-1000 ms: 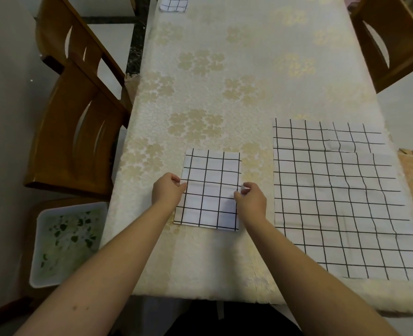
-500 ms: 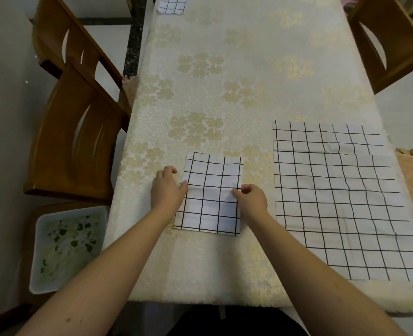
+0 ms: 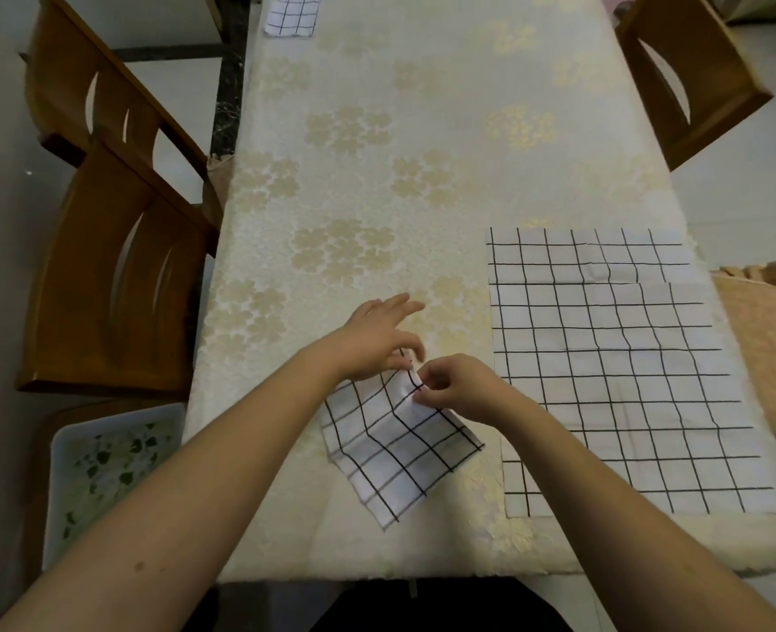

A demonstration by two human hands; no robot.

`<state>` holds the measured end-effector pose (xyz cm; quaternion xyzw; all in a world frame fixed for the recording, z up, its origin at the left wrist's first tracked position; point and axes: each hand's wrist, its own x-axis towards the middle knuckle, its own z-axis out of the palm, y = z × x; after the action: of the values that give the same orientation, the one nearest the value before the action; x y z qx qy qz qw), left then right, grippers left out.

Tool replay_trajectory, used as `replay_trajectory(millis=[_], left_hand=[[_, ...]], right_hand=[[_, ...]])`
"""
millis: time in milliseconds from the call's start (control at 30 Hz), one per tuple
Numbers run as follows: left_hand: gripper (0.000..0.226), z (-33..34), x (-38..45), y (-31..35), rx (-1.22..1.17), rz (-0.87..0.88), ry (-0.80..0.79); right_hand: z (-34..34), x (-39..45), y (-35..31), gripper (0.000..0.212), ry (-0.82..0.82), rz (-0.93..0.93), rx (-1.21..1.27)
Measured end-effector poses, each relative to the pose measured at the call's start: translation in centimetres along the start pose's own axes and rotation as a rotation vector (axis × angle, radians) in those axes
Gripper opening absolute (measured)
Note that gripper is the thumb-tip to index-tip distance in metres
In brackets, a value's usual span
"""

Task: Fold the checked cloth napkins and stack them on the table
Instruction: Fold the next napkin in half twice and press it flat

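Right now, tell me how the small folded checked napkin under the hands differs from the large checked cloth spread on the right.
The small folded checked napkin lies skewed, pinched by the right hand; the large checked cloth lies spread flat, square to the table, untouched and much bigger. Both are white with black grid lines.

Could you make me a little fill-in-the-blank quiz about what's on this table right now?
1. The small folded black-and-white checked napkin is pinched at its far corner by the person's ____ hand.
2. The large unfolded checked napkins lie to the ____ of the folded one.
3. The left hand has its fingers ____.
4. Another small checked napkin lies at the table's ____ end, on the cream flowered tablecloth.

Missing words: right; right; spread; far
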<state>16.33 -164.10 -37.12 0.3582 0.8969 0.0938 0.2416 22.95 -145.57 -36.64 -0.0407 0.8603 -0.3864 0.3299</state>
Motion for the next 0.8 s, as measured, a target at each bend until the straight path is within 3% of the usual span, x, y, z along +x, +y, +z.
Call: replay_trajectory(millis=[100,233,467,633,800], left_hand=[[0.006,-0.6,0.1,-0.2,-0.112,-0.06,-0.088],[0.011,-0.7,-0.7,-0.9,-0.315,-0.176,-0.122],[0.008,0.1,-1.9,-3.0,-0.398,-0.311,-0.039],[0.005,0.7,-2.3,-3.7,-0.478,-0.328,-0.005],[0.003,1.1,-2.5,-4.3,-0.561,-0.365,0.034]], right_hand=[[-0.4,-0.5,0.8,0.013,-0.007,0.038,-0.096],[-1.6,-1.7,2.5,0.014,0.003,0.12,-0.149],[-4.7,-1.9,5.1,0.011,0.122,0.222,-0.161],[-3.4,-0.3,5.4,0.04,0.135,0.203,-0.138],[-1.4,1.9,4.6,0.048,0.05,0.173,-0.449]])
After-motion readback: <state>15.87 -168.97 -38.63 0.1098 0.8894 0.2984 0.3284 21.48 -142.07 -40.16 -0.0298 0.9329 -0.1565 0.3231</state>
